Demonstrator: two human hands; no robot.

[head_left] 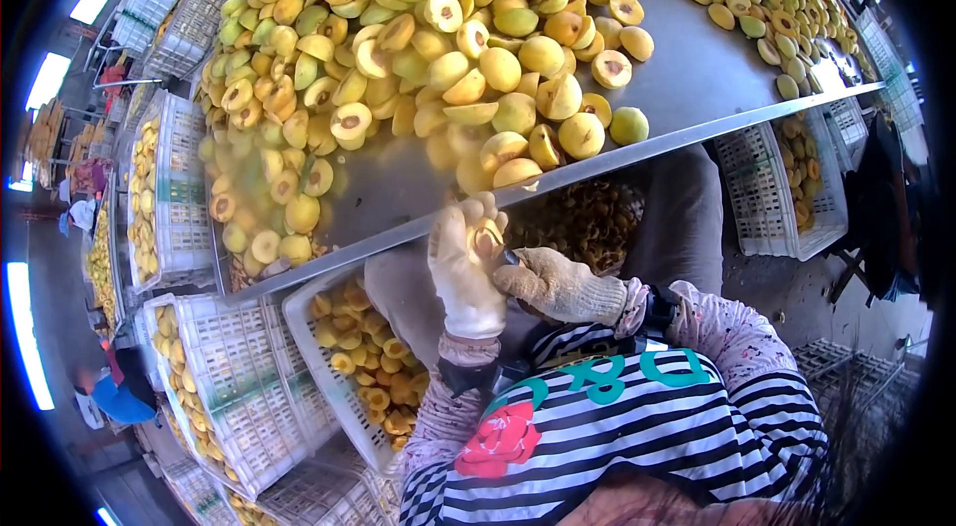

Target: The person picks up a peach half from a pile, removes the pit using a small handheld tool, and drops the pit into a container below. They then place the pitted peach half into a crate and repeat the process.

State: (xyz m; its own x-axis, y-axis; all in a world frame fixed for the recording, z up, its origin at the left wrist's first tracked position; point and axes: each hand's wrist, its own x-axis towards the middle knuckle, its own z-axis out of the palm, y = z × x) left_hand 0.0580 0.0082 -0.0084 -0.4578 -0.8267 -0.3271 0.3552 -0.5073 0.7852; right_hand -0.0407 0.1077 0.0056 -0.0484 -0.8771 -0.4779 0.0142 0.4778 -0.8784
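My left hand (465, 267), in a whitish glove, is raised palm up just below the metal table's edge. Its fingers curl round a halved yellow fruit (486, 243) with a brown hollow. Close on the right, my right hand (558, 285), in a beige knitted glove, is closed on a small dark tool (511, 258) whose end points at the fruit half. Most of the tool is hidden by the fingers. A large heap of halved yellow fruit (501, 70) lies on the metal table (383, 189) beyond my hands.
White crates of fruit stand at the left (239, 396), beside my left leg (299, 302) and at the right (762, 189). Below the table edge (597, 165), brown scraps (583, 217) lie between my legs. A person in blue (121, 396) is at the far left.
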